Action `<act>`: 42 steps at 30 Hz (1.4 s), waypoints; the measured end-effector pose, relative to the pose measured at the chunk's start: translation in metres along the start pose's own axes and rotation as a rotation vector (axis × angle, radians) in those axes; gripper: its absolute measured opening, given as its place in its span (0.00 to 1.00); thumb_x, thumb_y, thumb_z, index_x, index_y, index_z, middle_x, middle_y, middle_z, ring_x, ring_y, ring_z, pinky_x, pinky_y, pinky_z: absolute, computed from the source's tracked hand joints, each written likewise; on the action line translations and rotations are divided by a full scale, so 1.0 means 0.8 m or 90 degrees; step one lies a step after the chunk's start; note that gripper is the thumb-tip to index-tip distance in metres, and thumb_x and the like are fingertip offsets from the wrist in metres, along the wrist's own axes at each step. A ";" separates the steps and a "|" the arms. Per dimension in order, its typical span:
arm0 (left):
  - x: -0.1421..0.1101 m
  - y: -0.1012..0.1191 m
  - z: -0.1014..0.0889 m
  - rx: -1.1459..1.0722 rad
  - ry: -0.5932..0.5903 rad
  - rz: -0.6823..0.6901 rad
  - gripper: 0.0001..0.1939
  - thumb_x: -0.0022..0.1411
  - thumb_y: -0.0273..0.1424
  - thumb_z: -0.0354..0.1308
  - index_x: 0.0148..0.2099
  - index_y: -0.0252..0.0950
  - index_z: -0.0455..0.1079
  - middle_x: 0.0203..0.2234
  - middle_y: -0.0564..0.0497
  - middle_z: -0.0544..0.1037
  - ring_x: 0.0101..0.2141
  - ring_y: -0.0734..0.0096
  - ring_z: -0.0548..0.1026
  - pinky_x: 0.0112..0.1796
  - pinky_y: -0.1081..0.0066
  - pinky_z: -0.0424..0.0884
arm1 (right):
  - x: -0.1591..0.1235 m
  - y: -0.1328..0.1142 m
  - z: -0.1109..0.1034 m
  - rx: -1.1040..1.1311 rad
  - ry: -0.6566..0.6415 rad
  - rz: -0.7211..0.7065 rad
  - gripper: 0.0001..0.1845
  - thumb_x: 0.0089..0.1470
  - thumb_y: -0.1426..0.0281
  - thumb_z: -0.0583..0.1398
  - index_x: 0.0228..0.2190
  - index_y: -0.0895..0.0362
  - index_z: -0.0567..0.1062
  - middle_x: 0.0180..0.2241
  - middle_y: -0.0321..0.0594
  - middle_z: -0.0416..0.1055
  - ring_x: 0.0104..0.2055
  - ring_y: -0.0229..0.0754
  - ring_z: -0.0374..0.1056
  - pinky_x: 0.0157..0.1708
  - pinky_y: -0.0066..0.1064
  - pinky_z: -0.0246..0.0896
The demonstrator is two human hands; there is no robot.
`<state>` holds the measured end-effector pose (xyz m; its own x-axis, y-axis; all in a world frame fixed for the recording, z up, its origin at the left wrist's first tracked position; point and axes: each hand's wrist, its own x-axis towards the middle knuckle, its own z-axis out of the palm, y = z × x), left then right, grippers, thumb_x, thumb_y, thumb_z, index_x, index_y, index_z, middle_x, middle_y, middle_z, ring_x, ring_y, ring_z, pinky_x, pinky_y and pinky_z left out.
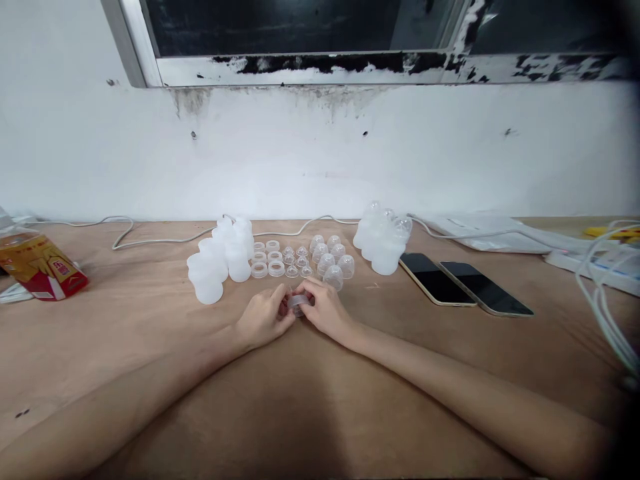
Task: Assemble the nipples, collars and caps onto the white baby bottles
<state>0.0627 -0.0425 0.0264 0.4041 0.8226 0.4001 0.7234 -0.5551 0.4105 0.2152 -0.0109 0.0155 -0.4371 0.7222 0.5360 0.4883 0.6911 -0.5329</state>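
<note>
- I face a brown table (320, 413), with a white wall (250, 153) rising behind it and a dark window (300, 27) above; the window's frame is patched with black.
- My left hand (265, 315) is curled, thumb and fingers pinching the left side of a clear ring (299, 301).
- My right hand (325, 308) grips the same ring from the right, fingers bent over it; I can't tell whether the ring touches the table.
- Just beyond my fingers stand rows of loose rings (259, 274), then small nipples (291, 272), then clear domed caps (333, 277).
- White bottles (239, 267) cluster to the left of these rows; capped bottles (386, 260) stand to the right.
- Past those, two phones (437, 280) lie side by side, near a power strip (595, 270).
- A red and yellow carton (45, 267) sits well apart at far left.
- Bare tabletop runs between my forearms toward me; on the far side, the bottles and caps limit my reach.
</note>
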 end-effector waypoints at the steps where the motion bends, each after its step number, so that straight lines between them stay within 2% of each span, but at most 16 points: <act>1: 0.000 0.000 0.000 0.025 0.000 0.002 0.04 0.50 0.27 0.49 0.31 0.36 0.57 0.20 0.55 0.68 0.22 0.74 0.66 0.24 0.75 0.60 | 0.000 -0.001 -0.001 0.002 -0.004 0.005 0.11 0.38 0.83 0.51 0.24 0.58 0.67 0.24 0.34 0.62 0.25 0.33 0.57 0.27 0.25 0.53; 4: 0.001 -0.002 0.002 0.046 0.023 -0.011 0.04 0.50 0.27 0.49 0.31 0.36 0.57 0.22 0.54 0.69 0.23 0.73 0.67 0.25 0.75 0.60 | 0.000 -0.004 -0.003 0.001 -0.007 0.006 0.11 0.41 0.82 0.51 0.26 0.58 0.68 0.27 0.35 0.62 0.28 0.34 0.59 0.30 0.27 0.55; 10: 0.007 -0.012 0.004 -0.053 0.066 -0.058 0.03 0.51 0.27 0.48 0.31 0.36 0.58 0.23 0.54 0.69 0.24 0.75 0.68 0.26 0.76 0.62 | -0.004 -0.005 -0.006 0.001 -0.017 -0.044 0.12 0.49 0.73 0.52 0.38 0.56 0.67 0.35 0.40 0.64 0.38 0.38 0.61 0.39 0.31 0.56; 18: 0.006 -0.010 0.006 -0.066 0.038 -0.044 0.04 0.50 0.25 0.47 0.31 0.36 0.57 0.21 0.55 0.67 0.22 0.76 0.65 0.24 0.76 0.61 | -0.004 -0.001 -0.004 -0.044 -0.062 -0.057 0.14 0.49 0.78 0.49 0.38 0.57 0.67 0.34 0.40 0.65 0.36 0.38 0.62 0.37 0.30 0.57; 23: 0.008 -0.011 0.006 -0.105 0.041 -0.030 0.04 0.51 0.24 0.47 0.32 0.36 0.58 0.24 0.54 0.69 0.25 0.76 0.68 0.27 0.76 0.63 | -0.004 -0.002 -0.001 -0.036 -0.022 -0.041 0.14 0.46 0.80 0.49 0.35 0.57 0.67 0.33 0.39 0.66 0.35 0.37 0.62 0.36 0.30 0.57; 30: 0.009 -0.010 0.002 -0.147 0.057 -0.058 0.02 0.53 0.27 0.47 0.31 0.35 0.60 0.22 0.54 0.70 0.24 0.76 0.68 0.25 0.77 0.63 | -0.002 -0.002 -0.007 -0.006 -0.025 -0.075 0.09 0.50 0.74 0.50 0.36 0.58 0.66 0.33 0.40 0.67 0.36 0.37 0.62 0.36 0.28 0.56; 36: 0.009 -0.008 0.003 -0.144 0.010 -0.069 0.06 0.51 0.27 0.50 0.34 0.36 0.60 0.24 0.55 0.71 0.22 0.78 0.66 0.23 0.77 0.61 | -0.002 0.002 -0.004 -0.041 -0.026 -0.035 0.09 0.50 0.77 0.48 0.33 0.58 0.65 0.31 0.39 0.67 0.33 0.37 0.62 0.34 0.29 0.56; 42: 0.011 -0.013 0.005 -0.132 0.024 -0.070 0.04 0.48 0.23 0.49 0.29 0.36 0.58 0.19 0.57 0.65 0.20 0.79 0.63 0.22 0.78 0.58 | -0.003 -0.004 -0.006 -0.040 -0.068 -0.061 0.09 0.50 0.76 0.49 0.34 0.58 0.64 0.32 0.40 0.65 0.33 0.37 0.61 0.34 0.28 0.56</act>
<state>0.0606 -0.0293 0.0225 0.3058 0.8764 0.3720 0.6300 -0.4792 0.6112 0.2178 -0.0149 0.0191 -0.5608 0.6538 0.5080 0.4852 0.7567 -0.4382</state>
